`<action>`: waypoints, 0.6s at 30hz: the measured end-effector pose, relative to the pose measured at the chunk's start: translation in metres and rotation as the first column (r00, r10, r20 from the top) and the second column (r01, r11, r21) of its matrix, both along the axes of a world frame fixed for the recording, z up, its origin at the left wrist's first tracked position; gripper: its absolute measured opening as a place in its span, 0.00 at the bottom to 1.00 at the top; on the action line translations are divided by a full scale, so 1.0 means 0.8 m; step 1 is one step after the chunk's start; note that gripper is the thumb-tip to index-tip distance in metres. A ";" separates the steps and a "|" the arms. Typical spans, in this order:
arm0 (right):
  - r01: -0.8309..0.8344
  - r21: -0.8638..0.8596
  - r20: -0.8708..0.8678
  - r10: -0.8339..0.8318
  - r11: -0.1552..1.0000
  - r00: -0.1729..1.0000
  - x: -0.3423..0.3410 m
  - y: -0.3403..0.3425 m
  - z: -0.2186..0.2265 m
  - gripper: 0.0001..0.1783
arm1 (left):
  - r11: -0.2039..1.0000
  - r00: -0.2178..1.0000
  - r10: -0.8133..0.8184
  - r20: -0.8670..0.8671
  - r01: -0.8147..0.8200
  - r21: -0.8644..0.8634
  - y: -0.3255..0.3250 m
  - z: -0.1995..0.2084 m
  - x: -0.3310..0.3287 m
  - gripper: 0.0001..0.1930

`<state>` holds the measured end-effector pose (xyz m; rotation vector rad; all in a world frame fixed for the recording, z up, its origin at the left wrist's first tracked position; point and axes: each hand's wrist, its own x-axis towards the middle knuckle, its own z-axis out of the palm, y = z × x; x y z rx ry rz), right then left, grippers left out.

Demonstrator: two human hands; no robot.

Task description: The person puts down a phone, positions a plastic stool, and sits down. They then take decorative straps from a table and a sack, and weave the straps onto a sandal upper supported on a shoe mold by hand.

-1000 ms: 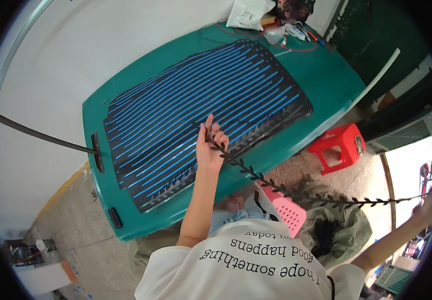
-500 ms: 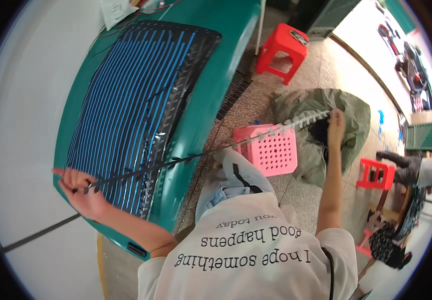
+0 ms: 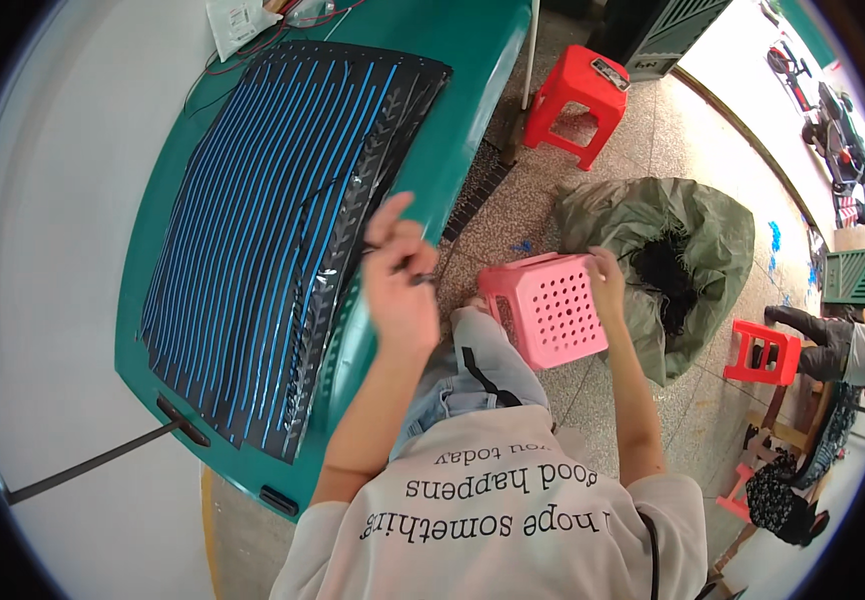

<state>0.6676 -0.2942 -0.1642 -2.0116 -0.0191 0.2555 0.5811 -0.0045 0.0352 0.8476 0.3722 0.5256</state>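
My left hand (image 3: 401,285) is raised over the near right edge of the green table (image 3: 458,160), its fingers bent and blurred. A small piece of black toothed strip (image 3: 421,279) shows between those fingers; its remaining length cannot be made out. On the table lies a black sheet (image 3: 253,240) with many blue lines and a clear, shiny band along its right side. My right hand (image 3: 608,285) is between the pink stool (image 3: 563,310) and the olive-green sack (image 3: 723,230), its fingers loosely bent; I cannot see anything in them. Dark strips (image 3: 665,275) fill the sack's open mouth.
A red stool (image 3: 578,95) with a phone (image 3: 610,73) on it stands beyond the sack. Another red stool (image 3: 765,352) is at the right, beside a person's dark-trousered leg (image 3: 828,345). A white packet (image 3: 236,22) and thin wires lie at the table's far end.
The strip stretched between both hands is no longer seen spanning them. My left hand has come right and up from the table's near left; my right hand has moved left from the sack towards the pink stool.
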 end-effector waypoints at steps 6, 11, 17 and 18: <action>-0.358 0.098 0.412 0.289 0.929 0.864 -0.071 0.175 0.199 0.17 | 0.976 0.976 -0.216 0.012 0.216 -0.035 -0.026 -0.056 -0.007 0.28; -0.256 0.230 0.351 0.166 0.939 0.922 -0.068 0.219 0.226 0.14 | 0.988 0.986 -0.133 -0.101 0.140 0.064 -0.041 -0.039 -0.012 0.38; -0.123 0.512 0.105 0.080 0.850 0.991 -0.055 0.235 0.211 0.07 | 0.887 0.955 -0.272 -0.115 0.295 0.354 -0.022 -0.043 -0.023 0.44; -0.091 0.592 0.047 0.079 0.801 0.996 -0.053 0.235 0.213 0.05 | 0.899 0.953 -0.293 -0.073 0.300 0.319 -0.018 -0.042 -0.027 0.43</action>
